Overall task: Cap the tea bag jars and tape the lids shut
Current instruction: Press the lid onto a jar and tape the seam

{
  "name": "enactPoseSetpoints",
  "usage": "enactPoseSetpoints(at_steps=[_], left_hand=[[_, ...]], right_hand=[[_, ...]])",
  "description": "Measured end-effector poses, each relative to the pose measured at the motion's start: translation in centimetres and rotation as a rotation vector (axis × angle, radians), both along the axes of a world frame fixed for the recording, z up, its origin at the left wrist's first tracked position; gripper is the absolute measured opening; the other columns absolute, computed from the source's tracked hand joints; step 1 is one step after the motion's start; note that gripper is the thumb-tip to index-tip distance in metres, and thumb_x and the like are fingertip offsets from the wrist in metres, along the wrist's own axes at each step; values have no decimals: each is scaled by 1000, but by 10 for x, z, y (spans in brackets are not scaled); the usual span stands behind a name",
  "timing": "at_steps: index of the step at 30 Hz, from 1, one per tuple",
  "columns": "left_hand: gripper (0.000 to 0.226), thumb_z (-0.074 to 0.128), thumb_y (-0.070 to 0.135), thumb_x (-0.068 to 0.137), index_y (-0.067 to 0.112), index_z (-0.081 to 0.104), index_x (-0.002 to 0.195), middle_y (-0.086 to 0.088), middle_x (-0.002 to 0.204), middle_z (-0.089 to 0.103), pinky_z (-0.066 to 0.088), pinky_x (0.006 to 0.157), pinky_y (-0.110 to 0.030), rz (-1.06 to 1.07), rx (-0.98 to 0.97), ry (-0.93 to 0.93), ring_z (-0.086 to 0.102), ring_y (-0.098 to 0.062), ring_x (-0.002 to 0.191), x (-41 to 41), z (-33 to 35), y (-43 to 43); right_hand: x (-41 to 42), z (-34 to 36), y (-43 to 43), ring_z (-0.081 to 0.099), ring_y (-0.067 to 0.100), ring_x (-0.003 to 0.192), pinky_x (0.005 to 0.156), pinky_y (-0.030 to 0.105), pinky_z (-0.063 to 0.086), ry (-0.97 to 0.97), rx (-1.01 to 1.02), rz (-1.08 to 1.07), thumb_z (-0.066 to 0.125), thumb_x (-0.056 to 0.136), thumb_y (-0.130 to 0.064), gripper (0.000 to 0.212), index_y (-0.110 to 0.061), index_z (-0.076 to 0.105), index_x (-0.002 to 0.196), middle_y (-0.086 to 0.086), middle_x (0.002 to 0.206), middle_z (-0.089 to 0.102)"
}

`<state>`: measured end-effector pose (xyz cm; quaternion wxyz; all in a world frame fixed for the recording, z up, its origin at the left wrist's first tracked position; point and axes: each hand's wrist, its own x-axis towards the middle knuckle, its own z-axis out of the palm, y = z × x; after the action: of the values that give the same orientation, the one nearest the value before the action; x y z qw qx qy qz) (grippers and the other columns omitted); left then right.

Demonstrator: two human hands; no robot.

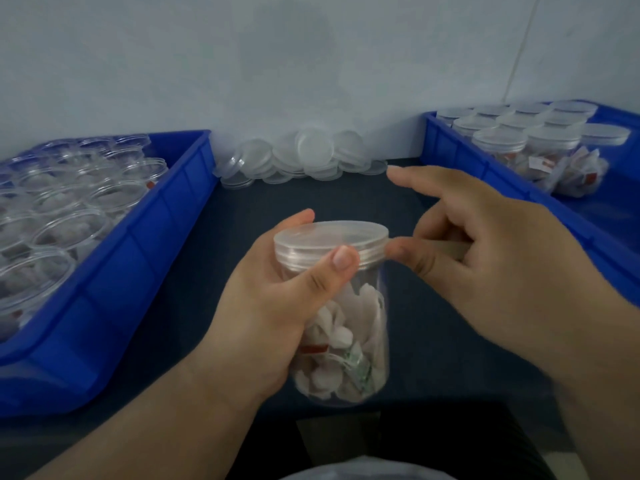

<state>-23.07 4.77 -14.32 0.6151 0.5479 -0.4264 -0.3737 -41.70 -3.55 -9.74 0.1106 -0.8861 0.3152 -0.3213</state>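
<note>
Left grip (270, 306) wraps jar (346, 341) w/ thumb pinning lid (329, 233), right grip (502, 258) pinches tape (446, 245) (pale strip) at rim; I'd hold it taut & smooth round the seam.

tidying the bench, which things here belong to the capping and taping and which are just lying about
In the job: jar in left hand, its lid, tape strip in right hand, loose lids, open jars, capped jars.
Lying about: loose tea bags in right bin, pale thing at bottom edge.
</note>
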Motion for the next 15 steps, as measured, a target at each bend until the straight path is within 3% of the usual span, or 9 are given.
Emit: enactPoseSetpoints(at_steps=[2,5,10,15], left_hand=[[98,85,80,33,38,68,121,9,121,73,54,95,-43,8,26,41,71,-14,111,2,-2,0],[80,88,71,39,36,74,110,-2,122,73,54,94,-45,-41,70,135,70,-22,113,2,-1,0],[59,87,73,44,32,80,85,-9,97,74,63,74,-41,-157,46,179,72,-23,83,2,2,0],[66,90,66,49,22,79,96,-13,99,76,62,73,-39,-213,-9,265,75,-26,86,0,3,1]], right_hand=[[-6,3,-9,60,-7,65,59,4,41,41,146,72,43,83,-66,59,-50,35,140,-26,78,66],[-13,7,-18,58,1,55,58,7,42,81,222,134,43,82,-65,56,-53,37,137,-21,69,68],[-21,9,-21,57,6,54,51,10,42,-38,214,184,51,90,-62,44,-59,40,132,-11,71,69],[-15,4,-18,60,5,60,58,8,43,-76,223,124,55,76,-62,55,-60,43,130,-9,74,69]])
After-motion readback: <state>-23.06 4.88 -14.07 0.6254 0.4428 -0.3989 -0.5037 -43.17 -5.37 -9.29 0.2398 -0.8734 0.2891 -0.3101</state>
